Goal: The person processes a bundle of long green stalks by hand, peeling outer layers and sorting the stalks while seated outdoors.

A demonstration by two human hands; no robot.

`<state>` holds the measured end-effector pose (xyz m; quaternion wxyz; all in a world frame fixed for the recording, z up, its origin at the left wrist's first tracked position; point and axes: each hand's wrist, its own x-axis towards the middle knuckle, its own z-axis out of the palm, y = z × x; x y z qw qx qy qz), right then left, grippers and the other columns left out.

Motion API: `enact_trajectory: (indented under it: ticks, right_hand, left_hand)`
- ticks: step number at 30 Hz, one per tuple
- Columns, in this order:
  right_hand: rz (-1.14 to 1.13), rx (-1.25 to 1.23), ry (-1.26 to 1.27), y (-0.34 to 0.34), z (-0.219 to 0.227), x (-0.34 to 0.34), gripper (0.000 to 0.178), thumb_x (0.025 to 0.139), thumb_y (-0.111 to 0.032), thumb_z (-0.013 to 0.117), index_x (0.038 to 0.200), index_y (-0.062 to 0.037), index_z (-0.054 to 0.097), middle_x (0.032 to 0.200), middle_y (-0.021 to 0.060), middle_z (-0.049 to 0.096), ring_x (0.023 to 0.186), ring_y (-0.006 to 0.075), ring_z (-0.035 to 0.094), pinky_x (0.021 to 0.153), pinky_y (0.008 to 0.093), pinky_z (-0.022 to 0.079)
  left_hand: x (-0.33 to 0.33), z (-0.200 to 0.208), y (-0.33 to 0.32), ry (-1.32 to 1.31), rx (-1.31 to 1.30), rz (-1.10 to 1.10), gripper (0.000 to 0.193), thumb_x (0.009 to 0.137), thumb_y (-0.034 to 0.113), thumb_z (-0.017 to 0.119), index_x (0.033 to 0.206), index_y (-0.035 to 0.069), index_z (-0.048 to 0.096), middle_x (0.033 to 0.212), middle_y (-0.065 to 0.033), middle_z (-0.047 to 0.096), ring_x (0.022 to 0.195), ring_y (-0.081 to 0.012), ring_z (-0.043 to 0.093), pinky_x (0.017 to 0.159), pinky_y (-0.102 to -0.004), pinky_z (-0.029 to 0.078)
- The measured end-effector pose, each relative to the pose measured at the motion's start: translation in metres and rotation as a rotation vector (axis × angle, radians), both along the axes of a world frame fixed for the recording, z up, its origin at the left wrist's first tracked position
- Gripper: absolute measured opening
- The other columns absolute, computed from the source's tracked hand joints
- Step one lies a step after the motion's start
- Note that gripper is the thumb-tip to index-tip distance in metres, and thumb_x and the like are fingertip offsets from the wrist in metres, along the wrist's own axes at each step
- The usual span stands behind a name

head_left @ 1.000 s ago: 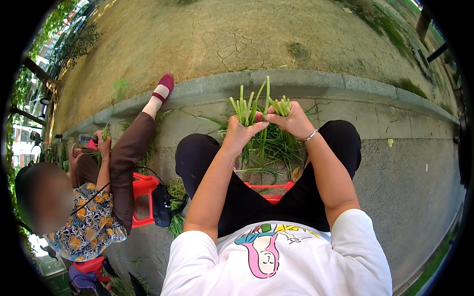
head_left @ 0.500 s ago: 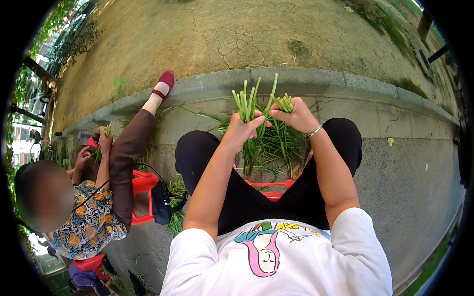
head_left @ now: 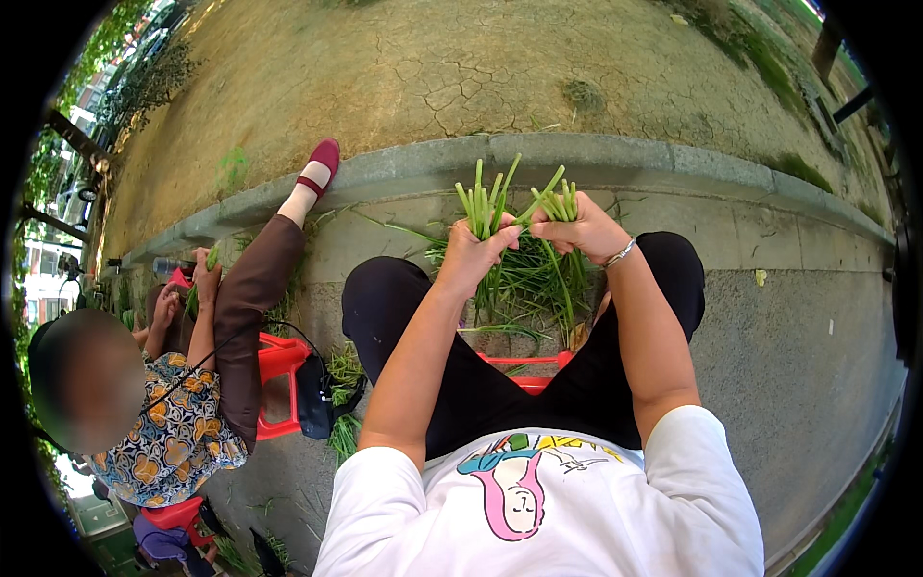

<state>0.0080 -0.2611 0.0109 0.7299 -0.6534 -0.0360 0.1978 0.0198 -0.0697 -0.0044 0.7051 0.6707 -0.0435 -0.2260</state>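
My left hand (head_left: 469, 256) is closed round a bunch of long green stalks (head_left: 484, 207), their pale ends pointing up and away from me and the leafy ends hanging below. In my right hand (head_left: 585, 235), a second bunch of green stalks (head_left: 556, 204) is gripped, thumb across it. The two hands are close together, and one slanting stalk reaches between them. Beneath them, between my knees, a loose heap of green leaves and stalks (head_left: 534, 282) lies on the ground, partly hidden by my hands.
A red stool (head_left: 531, 383) shows between my thighs. A stone kerb (head_left: 615, 157) crosses ahead, with cracked bare earth (head_left: 461, 77) past it. At left, another person (head_left: 183, 413) holds greens, near a red stool (head_left: 277, 383) and a black bag (head_left: 314, 396). More cut greens (head_left: 344, 380) lie there.
The stalk slanting between my hands has tipped over to the right, towards the right-hand bunch. That bunch now points more upright. Both hands keep their grip.
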Motion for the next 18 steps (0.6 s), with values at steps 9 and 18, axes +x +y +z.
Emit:
enact_trajectory:
  ticks: [9, 18]
  right_hand:
    - [-0.080, 0.340, 0.076, -0.028, 0.010, -0.012, 0.012, 0.075, -0.008, 0.067, 0.081, -0.0032, 0.058, 0.054, -0.0017, 0.048, 0.043, 0.0061, 0.041, 0.043, 0.0224, 0.033]
    - [-0.002, 0.629, -0.167, -0.051, 0.016, -0.016, 0.017, 0.074, -0.014, 0.066, 0.075, -0.0047, 0.051, 0.053, -0.0026, 0.042, 0.041, 0.0060, 0.035, 0.043, 0.0230, 0.032]
  left_hand:
    - [0.007, -0.005, 0.012, -0.039, 0.051, 0.105, 0.014, 0.080, 0.014, 0.063, 0.089, 0.004, 0.062, 0.068, -0.0011, 0.060, 0.054, -0.0048, 0.050, 0.046, -0.0194, 0.037]
    - [0.011, -0.009, 0.019, -0.007, 0.080, 0.267, 0.014, 0.080, 0.015, 0.063, 0.089, 0.004, 0.063, 0.067, -0.0010, 0.059, 0.054, -0.0047, 0.049, 0.046, -0.0201, 0.037]
